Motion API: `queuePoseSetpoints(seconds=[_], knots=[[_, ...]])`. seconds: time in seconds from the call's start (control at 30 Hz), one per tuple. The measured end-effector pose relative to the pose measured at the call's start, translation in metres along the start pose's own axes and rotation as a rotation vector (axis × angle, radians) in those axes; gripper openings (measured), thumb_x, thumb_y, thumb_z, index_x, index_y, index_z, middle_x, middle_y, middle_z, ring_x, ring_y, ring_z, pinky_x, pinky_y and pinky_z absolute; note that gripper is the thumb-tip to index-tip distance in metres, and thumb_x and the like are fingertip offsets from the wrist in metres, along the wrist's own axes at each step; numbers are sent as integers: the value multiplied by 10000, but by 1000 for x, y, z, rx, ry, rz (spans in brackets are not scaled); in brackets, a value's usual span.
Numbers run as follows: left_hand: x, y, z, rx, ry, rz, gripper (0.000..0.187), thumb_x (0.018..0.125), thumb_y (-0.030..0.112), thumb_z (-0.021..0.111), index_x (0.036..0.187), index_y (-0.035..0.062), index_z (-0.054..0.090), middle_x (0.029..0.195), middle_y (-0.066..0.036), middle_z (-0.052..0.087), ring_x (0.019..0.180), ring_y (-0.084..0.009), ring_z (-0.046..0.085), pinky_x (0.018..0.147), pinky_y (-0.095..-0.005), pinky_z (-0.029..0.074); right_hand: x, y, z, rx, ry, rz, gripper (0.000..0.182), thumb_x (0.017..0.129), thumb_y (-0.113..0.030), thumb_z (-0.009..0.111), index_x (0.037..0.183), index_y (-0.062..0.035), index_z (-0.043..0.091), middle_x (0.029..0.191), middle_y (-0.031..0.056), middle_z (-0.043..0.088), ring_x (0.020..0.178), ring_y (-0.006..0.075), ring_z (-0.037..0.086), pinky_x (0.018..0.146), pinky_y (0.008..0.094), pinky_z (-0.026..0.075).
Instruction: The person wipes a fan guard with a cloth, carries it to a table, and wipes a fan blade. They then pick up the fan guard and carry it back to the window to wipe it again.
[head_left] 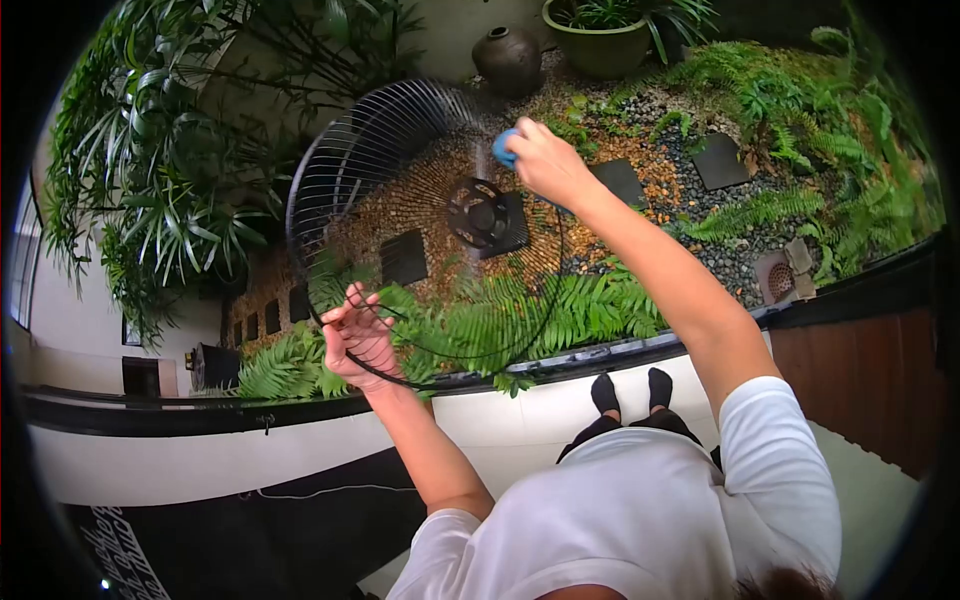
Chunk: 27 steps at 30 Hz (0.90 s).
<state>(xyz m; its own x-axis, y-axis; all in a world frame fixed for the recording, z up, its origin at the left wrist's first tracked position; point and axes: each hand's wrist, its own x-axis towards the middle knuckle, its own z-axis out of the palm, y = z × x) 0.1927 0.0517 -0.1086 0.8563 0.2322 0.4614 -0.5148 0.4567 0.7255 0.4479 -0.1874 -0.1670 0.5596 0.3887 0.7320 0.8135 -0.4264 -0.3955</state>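
Note:
A round black wire fan grille [482, 212] is held up in front of me over the garden bed, with the stones and ferns showing through its wires. My left hand [360, 340] grips its lower left rim, fingers curled up by the wires. On the upper right side, my right hand [545, 160] is closed on a small rounded blue object [504, 148] at the grille's wires. I cannot tell what kind of thing the blue object is; the fingers cover part of it, and a pale blur shows just beside it.
Below the grille runs a dark ledge [170, 414] along the bed of ferns [590, 305], pebbles and square stepping stones [720, 162]. A brown clay jar [507, 62] and a green planter [597, 50] stand at the back. Leafy plants [180, 190] hang at left.

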Motion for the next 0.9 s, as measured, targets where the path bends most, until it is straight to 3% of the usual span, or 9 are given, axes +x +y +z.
queuePoseSetpoints(seconds=[0.13,0.27,0.4,0.5,0.63,0.77,0.8,0.87,0.9], knots=[[2,12,-10,2,4,25,332,963,339,425,1114,96,594,1294,-182,505,1110,-314,539,735,-381,548,-92,-26,5,45,-368,324,201,736,-30,527,936,-35,539,969,175,486,855,344,554,726,446,495],[0,-6,-12,44,57,-2,350,966,336,419,1133,76,583,1300,-186,503,1132,-314,525,762,-389,540,-98,-119,7,456,-234,30,189,711,-11,545,899,-33,546,891,139,500,854,316,566,723,426,485],[-1,-20,-20,-107,24,-31,363,973,331,401,1141,60,574,1286,-187,515,1165,-321,494,797,-397,534,-13,-135,2,909,53,27,124,704,-10,519,821,-25,556,833,118,527,813,287,570,740,369,475],[-6,-26,-22,-274,35,-33,329,968,308,424,1122,64,582,1289,-180,513,1129,-325,532,765,-430,548,40,-88,-22,823,332,236,210,692,-62,568,893,-4,582,882,114,587,829,232,579,786,342,470],[-12,-33,-21,-508,38,14,292,956,303,465,1100,89,601,1285,-139,525,1114,-298,553,775,-435,551,10,25,-75,473,530,460,266,774,-96,568,1017,1,618,974,112,633,913,203,597,828,310,470],[-16,-38,-4,-550,-15,55,312,958,328,453,1091,99,617,1283,-122,533,1101,-262,562,749,-383,548,-68,127,-76,936,493,953,283,861,-200,509,1055,-16,603,924,119,645,763,208,632,698,307,511],[-11,-38,9,-478,4,89,325,960,337,443,1098,105,624,1297,-127,528,1059,-258,593,684,-333,559,-72,118,-84,1112,435,1112,313,886,-246,485,1070,-16,592,910,128,643,727,225,637,641,330,525],[-6,-35,29,-463,-192,-25,343,962,371,425,1109,118,606,1310,-115,519,1139,-260,534,773,-364,536,-74,103,-83,1421,303,1495,416,911,-412,434,974,-23,569,778,156,612,572,254,592,430,355,467],[-5,-33,33,-470,-188,-34,316,956,359,445,1095,120,598,1306,-111,522,1118,-261,548,785,-382,536,-80,117,-79,1488,317,1493,416,911,-429,428,917,-32,552,722,143,581,540,233,560,412,333,439]])
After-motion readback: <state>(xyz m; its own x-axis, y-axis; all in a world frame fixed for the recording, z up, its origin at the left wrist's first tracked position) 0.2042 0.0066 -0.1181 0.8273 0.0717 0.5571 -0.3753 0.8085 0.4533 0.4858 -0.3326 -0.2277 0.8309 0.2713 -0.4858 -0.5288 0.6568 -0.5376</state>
